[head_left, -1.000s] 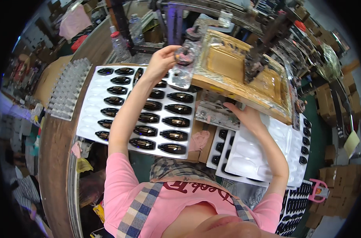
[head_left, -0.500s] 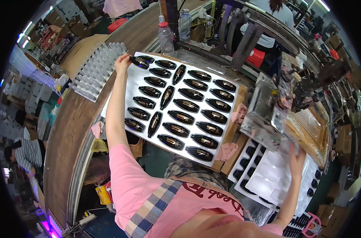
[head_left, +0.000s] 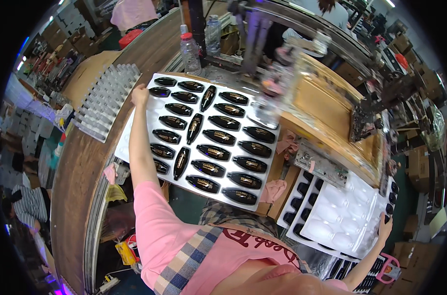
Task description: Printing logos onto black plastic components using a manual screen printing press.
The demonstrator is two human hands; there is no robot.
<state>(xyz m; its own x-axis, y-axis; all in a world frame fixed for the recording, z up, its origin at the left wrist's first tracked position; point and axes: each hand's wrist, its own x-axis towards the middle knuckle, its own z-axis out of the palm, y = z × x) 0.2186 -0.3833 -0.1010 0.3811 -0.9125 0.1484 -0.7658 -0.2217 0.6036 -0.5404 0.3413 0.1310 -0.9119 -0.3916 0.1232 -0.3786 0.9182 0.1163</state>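
Note:
A white moulded tray [head_left: 215,195] tilts in front of me, holding rows of glossy black spindle-shaped pieces [head_left: 216,137] with gold print. At its upper left edge is my left hand [head_left: 140,93], its fingers bunched and too small to read clearly. Just beside it, one black piece [head_left: 159,92] lies in the tray. To the lower right, my right hand [head_left: 385,227] is closed at the edge of a stack of white trays [head_left: 339,211]. Its fingers grip a black piece [head_left: 387,219] in a row along that edge, partly covered by the fingers.
A wooden-framed printing screen [head_left: 327,93] and blurred machine parts overhang the tray's right side. Pink cloths [head_left: 273,191] lie between the tray and the stack. On the curved wooden bench [head_left: 78,169] stands a rack of clear tubes [head_left: 108,98]. A red-capped bottle [head_left: 189,54] stands behind the tray.
My left hand has let go of a black piece, which now lies in the tray. My right hand has moved down and right to the stack's edge. The wooden-framed screen has swung leftward.

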